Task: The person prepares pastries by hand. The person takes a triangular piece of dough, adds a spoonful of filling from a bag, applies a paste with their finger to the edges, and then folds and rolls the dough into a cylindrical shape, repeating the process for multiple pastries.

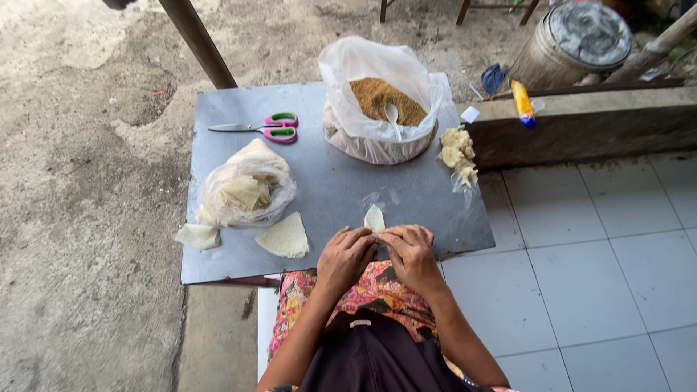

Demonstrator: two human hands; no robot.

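My left hand (345,258) and my right hand (411,255) meet at the near edge of a grey board (327,181). Together they pinch a small pale wrapper (375,218), whose pointed end sticks up between my fingertips. To the left lies a flat triangular wrapper (285,237), and beyond it a clear plastic bag of wrappers (245,189). At the far side stands a bowl lined with a white plastic bag, full of brown crumbly filling (381,98), with a white spoon (393,117) stuck in it.
Pink-and-green scissors (265,128) lie at the board's far left. A heap of folded pale pieces (457,154) sits at the right edge. A low concrete ledge (581,123) holds a yellow tube (523,103). White floor tiles lie on the right, rough ground on the left.
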